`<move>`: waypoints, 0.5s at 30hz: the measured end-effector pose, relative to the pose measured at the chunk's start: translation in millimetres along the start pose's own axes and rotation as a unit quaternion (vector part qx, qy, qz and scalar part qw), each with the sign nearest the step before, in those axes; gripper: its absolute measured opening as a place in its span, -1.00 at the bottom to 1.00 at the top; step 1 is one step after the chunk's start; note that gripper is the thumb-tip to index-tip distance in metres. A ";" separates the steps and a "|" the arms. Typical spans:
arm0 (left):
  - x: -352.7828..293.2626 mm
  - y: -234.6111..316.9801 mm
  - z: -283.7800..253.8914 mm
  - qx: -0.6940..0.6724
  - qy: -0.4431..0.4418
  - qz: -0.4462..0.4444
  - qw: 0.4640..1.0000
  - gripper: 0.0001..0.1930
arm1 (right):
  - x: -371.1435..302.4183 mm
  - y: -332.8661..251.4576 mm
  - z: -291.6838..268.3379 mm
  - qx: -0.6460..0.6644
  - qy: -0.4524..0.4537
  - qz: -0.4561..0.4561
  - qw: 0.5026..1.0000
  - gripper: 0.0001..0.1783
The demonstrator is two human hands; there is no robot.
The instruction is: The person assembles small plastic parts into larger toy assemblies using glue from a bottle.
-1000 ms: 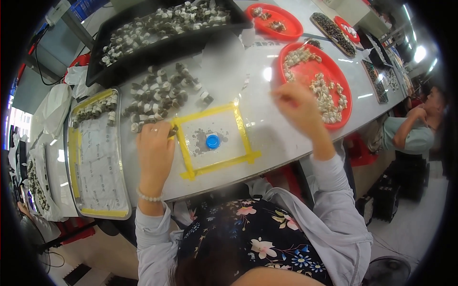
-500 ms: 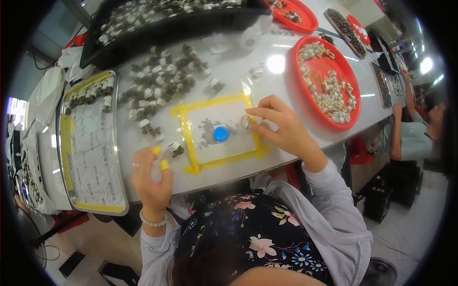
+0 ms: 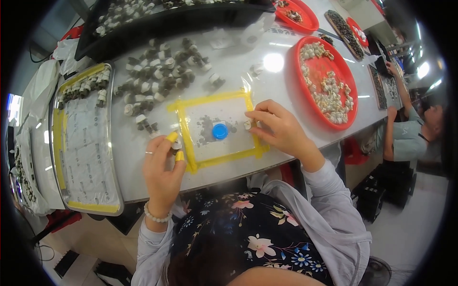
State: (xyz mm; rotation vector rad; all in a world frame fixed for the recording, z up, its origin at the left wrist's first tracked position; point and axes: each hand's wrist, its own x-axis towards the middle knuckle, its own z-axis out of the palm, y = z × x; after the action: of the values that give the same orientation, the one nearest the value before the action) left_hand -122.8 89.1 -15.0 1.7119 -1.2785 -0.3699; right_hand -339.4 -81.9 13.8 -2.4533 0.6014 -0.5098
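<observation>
Left hand (image 3: 162, 168): yellow-covered fingertips (image 3: 180, 156) straddle a black-and-white cylinder (image 3: 176, 144) just left of the yellow tape frame (image 3: 229, 158); contact cannot be confirmed. Right hand (image 3: 287, 132) pinches a small off-white piece (image 3: 247, 125) at the frame's right edge. Step appears to be pickup; next move calls for a secure left pinch.

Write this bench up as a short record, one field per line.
Left hand: yellow coverings on thumb and a finger, at a dark-and-white piece; grip unclear
Right hand: pinching a small pale piece
Between hands: yellow tape frame with a round blue object inside
Beyond left hand: loose pile of dark-and-white pieces
Left side: metal-rimmed tray, pieces lined along its far end
Right side: round red tray holding pale pieces
Far side: black bin of pieces
</observation>
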 end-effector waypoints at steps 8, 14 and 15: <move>-4.2 14.6 5.4 -0.576 -0.046 -0.272 0.770 -0.66 | -13.5 2.4 6.4 -0.081 0.064 -0.082 0.991 -0.69; -3.2 19.9 18.9 -0.632 -0.023 -0.311 0.709 -0.71 | -14.6 5.9 7.4 -0.096 0.057 -0.111 0.988 -0.73; -3.6 20.0 20.6 -0.626 -0.022 -0.307 0.717 -0.72 | -14.7 5.8 8.0 -0.095 0.055 -0.112 0.988 -0.73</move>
State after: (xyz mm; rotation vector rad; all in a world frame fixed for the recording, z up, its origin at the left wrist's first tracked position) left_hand -150.3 81.7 -10.5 0.8057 -0.1673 -1.3143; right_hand -349.6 -75.2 0.9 -2.7049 0.4372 -0.7105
